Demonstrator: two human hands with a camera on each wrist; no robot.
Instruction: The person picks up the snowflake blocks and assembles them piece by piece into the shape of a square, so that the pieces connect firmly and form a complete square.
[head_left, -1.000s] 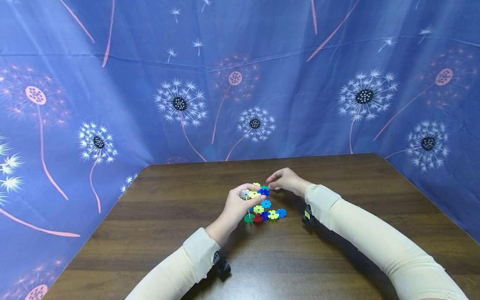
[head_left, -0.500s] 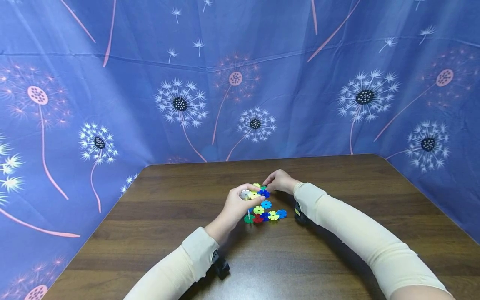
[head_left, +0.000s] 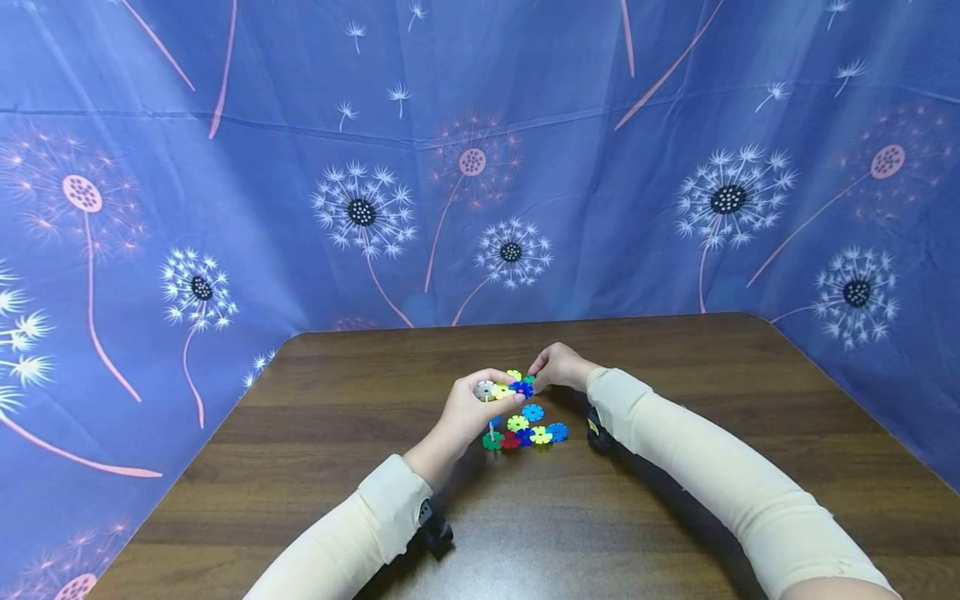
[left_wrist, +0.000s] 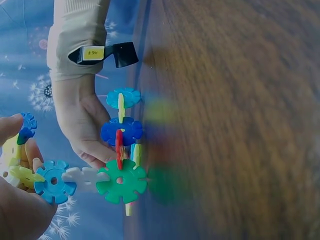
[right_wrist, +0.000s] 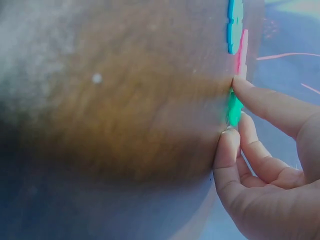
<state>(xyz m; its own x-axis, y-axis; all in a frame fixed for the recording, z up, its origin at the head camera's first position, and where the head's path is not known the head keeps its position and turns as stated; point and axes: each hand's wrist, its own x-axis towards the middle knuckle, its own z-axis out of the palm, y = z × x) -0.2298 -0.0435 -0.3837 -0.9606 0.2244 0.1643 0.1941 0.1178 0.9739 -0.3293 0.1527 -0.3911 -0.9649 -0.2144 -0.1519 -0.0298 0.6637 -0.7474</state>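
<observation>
A toy built of interlocking notched plastic discs (head_left: 517, 423) stands on the table, in blue, yellow, red, green and white. My left hand (head_left: 465, 410) grips its upper part, thumb in front and fingers behind, around yellow and white discs. Low in the left wrist view, a green disc (left_wrist: 121, 182) joins a white one (left_wrist: 85, 178) leading to a light blue disc (left_wrist: 55, 181) by my left thumb. My right hand (head_left: 564, 367) is at the far right side of the toy. Its fingertips pinch a green disc (right_wrist: 234, 108), next to a pink piece (right_wrist: 242, 54).
The brown wooden table (head_left: 315, 500) extends on all sides of the toy. Behind it hangs a blue cloth (head_left: 585, 192) printed with dandelions. Each wrist carries a small black camera (head_left: 437, 533) near the sleeve cuff.
My right hand has moved left, up to the toy, and its fingertips now meet at the green disc. The left hand keeps its grip; it and the toy shift slightly left.
</observation>
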